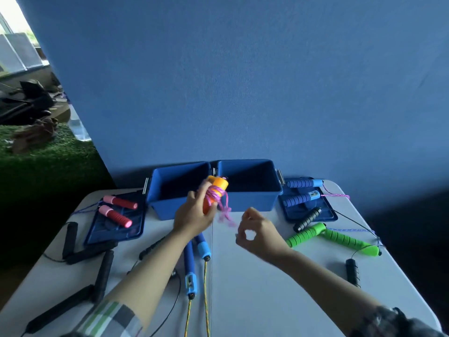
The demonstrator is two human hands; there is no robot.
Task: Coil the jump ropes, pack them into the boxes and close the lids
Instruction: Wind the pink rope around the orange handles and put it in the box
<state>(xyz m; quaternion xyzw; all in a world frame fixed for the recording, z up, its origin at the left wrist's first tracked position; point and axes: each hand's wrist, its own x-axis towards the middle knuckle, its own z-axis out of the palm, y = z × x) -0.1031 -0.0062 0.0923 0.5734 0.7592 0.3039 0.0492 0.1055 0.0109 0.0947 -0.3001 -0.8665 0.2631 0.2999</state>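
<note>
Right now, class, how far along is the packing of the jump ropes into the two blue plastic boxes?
Done: nothing packed; both open blue plastic boxes look empty, lids off. In hand: the left hand grips orange handles wound with pink cord; the right hand is curled beside its loose end. Left: the green-handled rope, the pink-handled rope and others lie uncoiled.

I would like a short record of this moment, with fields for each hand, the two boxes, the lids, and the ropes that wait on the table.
left hand: grips the orange handles, pink rope wound around them
right hand: fingers curled, holds nothing visible
boxes: left box and right box, both open, side by side
lids: left lid carries pink handles; right lid carries blue handles
waiting on table: green handles, black handles
</note>
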